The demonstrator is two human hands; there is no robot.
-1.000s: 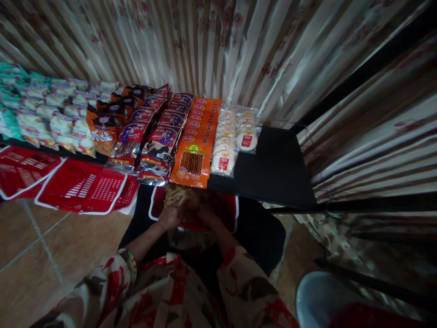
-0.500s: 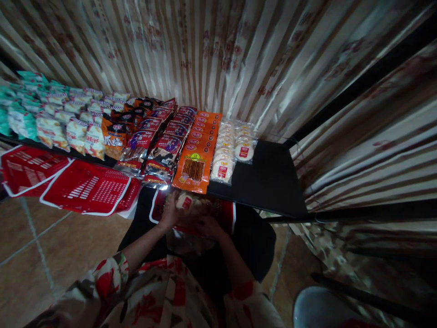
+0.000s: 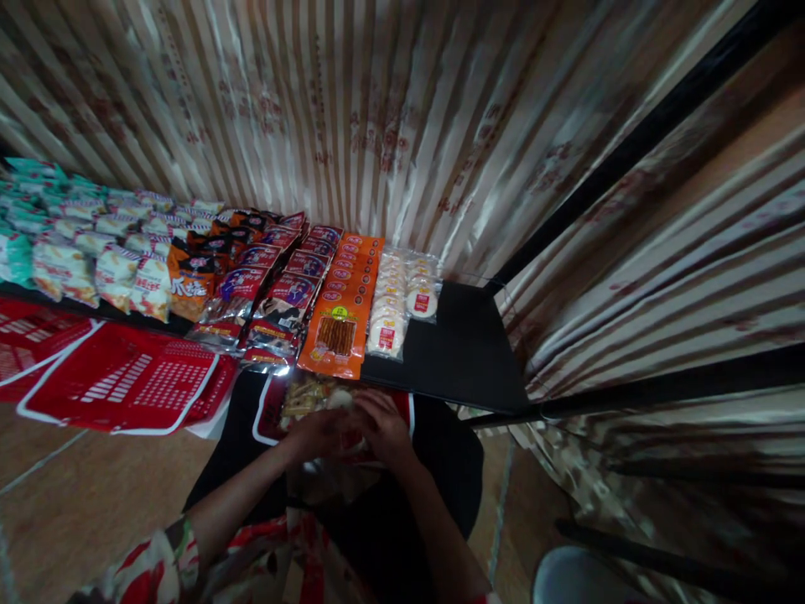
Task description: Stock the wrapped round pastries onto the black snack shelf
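Observation:
Between my two hands, over a red basket (image 3: 269, 411) with a white rim on my lap, is a clear packet of round white rice crackers (image 3: 341, 399). My left hand (image 3: 318, 436) is closed at its near left side, with the fingertips partly hidden. My right hand (image 3: 385, 426) curls over its right side, fingers bent toward the left hand. Other clear-wrapped snacks (image 3: 305, 396) lie in the basket beyond my left hand. Dim light and my fingers hide part of the packet.
On the black shelf (image 3: 459, 352) ahead stand rows of rice cracker packets (image 3: 386, 331), orange snack packs (image 3: 340, 331), red-topped packs (image 3: 293, 294), and white (image 3: 116, 273) and green bags (image 3: 18, 256). Red baskets (image 3: 144, 377) sit at left. A striped curtain (image 3: 352, 109) hangs behind; a black bar (image 3: 604, 176) slants at right.
My left hand has brought the rice cracker packet down and nearer, and my right hand has moved up to it. The view has shifted, so the shelf appears lower and further left.

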